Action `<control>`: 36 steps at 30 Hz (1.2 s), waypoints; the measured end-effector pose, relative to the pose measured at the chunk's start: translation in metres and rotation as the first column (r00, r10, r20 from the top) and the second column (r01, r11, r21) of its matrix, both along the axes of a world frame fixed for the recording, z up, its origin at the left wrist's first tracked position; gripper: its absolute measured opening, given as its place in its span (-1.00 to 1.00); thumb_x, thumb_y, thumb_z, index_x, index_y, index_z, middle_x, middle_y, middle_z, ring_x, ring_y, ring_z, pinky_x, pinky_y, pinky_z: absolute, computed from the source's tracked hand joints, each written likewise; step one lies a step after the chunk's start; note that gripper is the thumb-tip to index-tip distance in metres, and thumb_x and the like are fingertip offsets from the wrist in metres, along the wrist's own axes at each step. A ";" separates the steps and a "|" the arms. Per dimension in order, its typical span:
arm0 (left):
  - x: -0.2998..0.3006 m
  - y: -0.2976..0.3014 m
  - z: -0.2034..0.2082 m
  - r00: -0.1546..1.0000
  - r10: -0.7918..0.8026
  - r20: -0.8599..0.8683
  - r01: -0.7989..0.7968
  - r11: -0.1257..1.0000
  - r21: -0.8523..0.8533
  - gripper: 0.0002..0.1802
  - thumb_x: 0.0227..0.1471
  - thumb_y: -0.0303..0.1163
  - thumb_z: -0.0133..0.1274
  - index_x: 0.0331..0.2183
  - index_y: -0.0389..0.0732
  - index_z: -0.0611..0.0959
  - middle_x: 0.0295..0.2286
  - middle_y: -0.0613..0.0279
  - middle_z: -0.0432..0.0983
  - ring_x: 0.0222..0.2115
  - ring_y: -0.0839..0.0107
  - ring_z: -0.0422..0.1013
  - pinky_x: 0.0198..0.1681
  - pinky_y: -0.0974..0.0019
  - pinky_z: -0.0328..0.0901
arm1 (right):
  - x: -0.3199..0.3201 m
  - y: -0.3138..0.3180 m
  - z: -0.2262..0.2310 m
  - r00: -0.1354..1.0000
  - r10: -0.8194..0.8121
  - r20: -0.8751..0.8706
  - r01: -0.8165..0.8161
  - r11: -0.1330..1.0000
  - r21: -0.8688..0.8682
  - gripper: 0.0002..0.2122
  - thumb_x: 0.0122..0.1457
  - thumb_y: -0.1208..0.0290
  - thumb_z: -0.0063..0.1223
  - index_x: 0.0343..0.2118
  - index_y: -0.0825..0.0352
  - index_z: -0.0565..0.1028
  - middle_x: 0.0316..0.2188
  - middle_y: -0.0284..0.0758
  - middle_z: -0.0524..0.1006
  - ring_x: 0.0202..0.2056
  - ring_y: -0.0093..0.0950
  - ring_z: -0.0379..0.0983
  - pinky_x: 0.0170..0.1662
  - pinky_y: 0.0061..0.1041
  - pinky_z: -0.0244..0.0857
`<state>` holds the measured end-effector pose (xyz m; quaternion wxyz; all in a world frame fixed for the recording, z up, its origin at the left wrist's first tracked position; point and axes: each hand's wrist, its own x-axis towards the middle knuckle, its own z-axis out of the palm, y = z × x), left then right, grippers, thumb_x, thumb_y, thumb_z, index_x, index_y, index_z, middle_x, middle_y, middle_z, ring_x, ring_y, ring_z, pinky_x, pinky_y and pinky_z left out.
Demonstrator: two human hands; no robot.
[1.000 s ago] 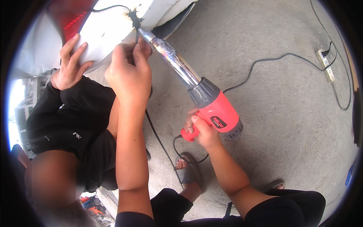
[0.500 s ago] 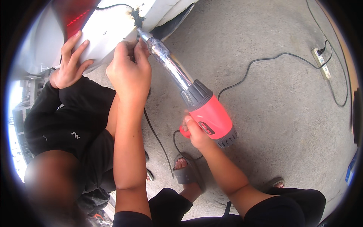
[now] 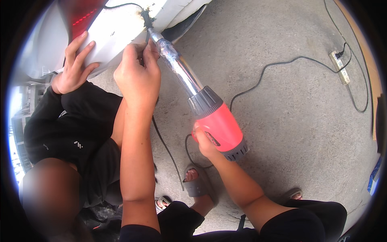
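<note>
My right hand (image 3: 206, 140) is wrapped round the handle of a red and black heat gun (image 3: 221, 128). Its long metal barrel points up and left, and its narrow tip is at a rough black patch (image 3: 147, 18) on the white car panel (image 3: 117, 34). My left hand (image 3: 137, 74) is closed in a pinch just below that patch, close beside the barrel. A thin black strip (image 3: 147, 38) rises from its fingertips toward the patch. Another dark length (image 3: 167, 151) hangs below my left wrist; my arm hides whether the two join.
Another person's hand (image 3: 76, 66) lies against the panel at left, near a red tail light (image 3: 82, 16). That person, in a black top (image 3: 74, 125), crouches beside my left arm. A black cord (image 3: 278, 63) crosses the concrete floor to a power strip (image 3: 339, 67).
The heat gun's body has swung slightly left and turned a little, its tip staying at the black patch. My left hand has hardly moved. The other person's head has shifted slightly left.
</note>
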<state>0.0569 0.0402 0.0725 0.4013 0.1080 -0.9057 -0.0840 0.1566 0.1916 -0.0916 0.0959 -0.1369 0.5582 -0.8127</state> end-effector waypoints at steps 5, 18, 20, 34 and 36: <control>0.001 -0.003 -0.001 1.000 0.006 0.002 -0.006 0.999 -0.050 -0.84 0.11 -0.48 0.20 -0.46 -0.26 0.56 -0.61 0.10 0.61 -0.56 0.22 0.62 -0.47 0.29 0.44 | -0.003 0.006 -0.001 0.987 0.017 -0.159 0.011 0.984 0.178 -0.81 0.13 0.46 0.24 -0.19 0.32 0.61 -0.30 -0.21 0.61 -0.25 -0.20 0.56 -0.21 -0.29 0.43; 0.002 -0.007 -0.006 0.999 -0.026 -0.035 0.028 0.999 0.046 -0.87 0.11 -0.49 0.21 -0.43 -0.27 0.58 -0.58 0.12 0.64 -0.53 0.29 0.64 -0.45 0.33 0.45 | -0.001 0.006 -0.009 0.979 -0.032 -0.201 0.069 0.982 0.177 -0.83 0.14 0.44 0.19 -0.21 0.32 0.59 -0.34 -0.24 0.58 -0.29 -0.26 0.52 -0.22 -0.32 0.40; 0.002 -0.009 -0.008 0.999 -0.021 -0.032 0.023 0.998 0.060 -0.88 0.11 -0.49 0.20 -0.41 -0.28 0.58 -0.57 0.12 0.65 -0.51 0.30 0.64 -0.43 0.34 0.46 | -0.001 0.007 -0.007 0.978 -0.028 -0.209 0.068 0.981 0.184 -0.84 0.15 0.45 0.17 -0.21 0.33 0.58 -0.35 -0.25 0.57 -0.30 -0.28 0.51 -0.23 -0.33 0.39; 0.040 0.020 -0.013 0.994 -0.069 0.080 0.054 0.982 0.181 -0.91 0.16 -0.57 0.15 -0.29 -0.39 0.59 -0.46 0.11 0.67 -0.45 0.53 0.61 -0.36 0.49 0.45 | -0.008 0.039 -0.006 0.994 0.094 -0.062 -0.090 0.994 0.065 -0.88 0.24 0.46 -0.04 -0.26 0.37 0.49 -0.52 -0.32 0.47 -0.49 -0.49 0.38 -0.34 -0.46 0.29; 0.054 0.027 -0.020 0.995 -0.078 0.068 0.058 0.965 0.254 -0.88 0.10 -0.55 0.22 -0.33 -0.32 0.58 -0.52 0.12 0.61 -0.60 0.51 0.52 -0.49 0.44 0.39 | -0.022 0.059 -0.007 0.991 0.135 0.020 -0.136 0.991 0.021 -0.86 0.23 0.45 -0.04 -0.22 0.37 0.46 -0.53 -0.31 0.46 -0.50 -0.49 0.37 -0.34 -0.45 0.30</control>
